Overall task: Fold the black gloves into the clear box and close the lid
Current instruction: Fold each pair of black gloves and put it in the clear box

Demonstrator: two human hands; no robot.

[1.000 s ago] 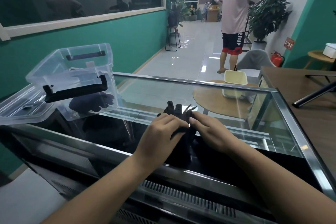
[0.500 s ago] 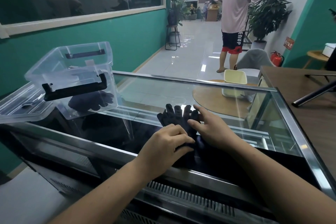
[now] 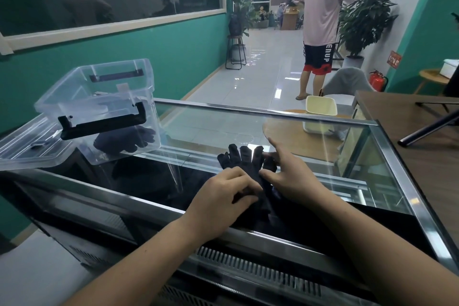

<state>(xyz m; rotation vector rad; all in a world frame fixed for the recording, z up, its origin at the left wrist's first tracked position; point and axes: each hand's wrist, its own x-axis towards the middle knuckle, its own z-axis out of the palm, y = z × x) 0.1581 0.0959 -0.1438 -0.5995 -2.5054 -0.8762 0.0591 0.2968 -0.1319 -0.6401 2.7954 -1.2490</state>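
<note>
A black glove [image 3: 244, 159] lies flat on the glass counter top [image 3: 211, 129], its fingers pointing away from me. My left hand [image 3: 223, 194] is curled over the glove's wrist end, gripping it. My right hand [image 3: 290, 176] rests on the glove's right side with fingers spread, pressing it down. To the left stands the clear box [image 3: 104, 97] with a black handle; another black glove [image 3: 129, 138] lies inside it. The clear lid [image 3: 27, 144] lies flat beside the box at the far left.
The counter is a glass display case with metal edges [image 3: 409, 186]. A brown wooden table [image 3: 422, 131] adjoins it on the right, with a black stand leg on it. A person [image 3: 320, 20] stands in the corridor beyond, near potted plants.
The glove has gone from bunched under both hands to spread flat with its fingers stretched out. My right hand has opened and slid forward along the glove's right side.
</note>
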